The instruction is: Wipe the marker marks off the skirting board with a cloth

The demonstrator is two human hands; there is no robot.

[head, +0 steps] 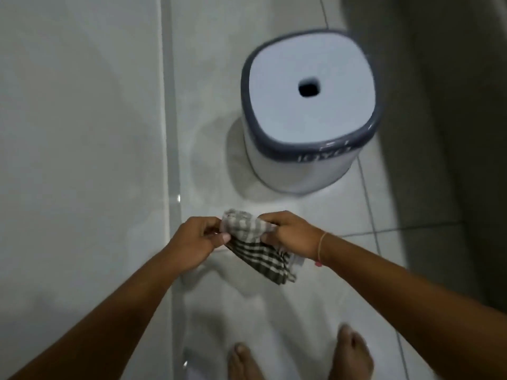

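Note:
A grey-and-white checked cloth (255, 242) is held between both hands above the floor. My left hand (192, 242) pinches its left edge; my right hand (290, 231) grips its right side, and the cloth's dark striped part hangs down below the hands. The grey glossy skirting board (170, 133) runs from top to bottom just left of my hands, at the foot of the white wall. No marker marks show on the visible stretch of it. The hands and cloth are close to the board but apart from it.
A white plastic stool (307, 111) with a grey rim and a hole in its top stands on the white tiled floor (219, 78), ahead and to the right. A dark wall or door (452, 133) is at the right. My bare feet (301, 357) are at the bottom.

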